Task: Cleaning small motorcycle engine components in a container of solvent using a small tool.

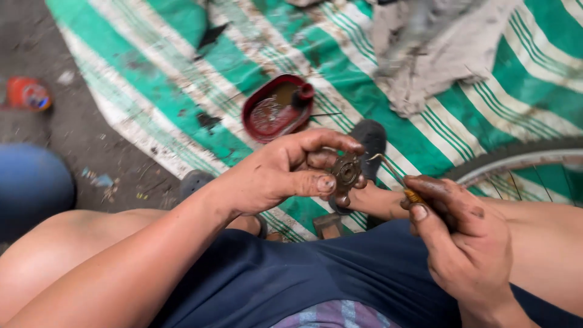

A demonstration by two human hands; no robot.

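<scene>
- Sprocket [347, 174], small and greasy, sits mid-frame, pinched in the left hand [285, 173]
- Right hand [461, 234] clasps a thin hooked tool [392, 171], tip near the sprocket
- Red tray [276, 109] above, perhaps holding oil

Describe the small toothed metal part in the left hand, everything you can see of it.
The toothed metal part is a small, dark, greasy sprocket-like disc with a round centre. The left hand pinches it between thumb and fingers, face up, above the lap. The bent tip of a thin tool, held by the right hand, is beside its edge.
</scene>
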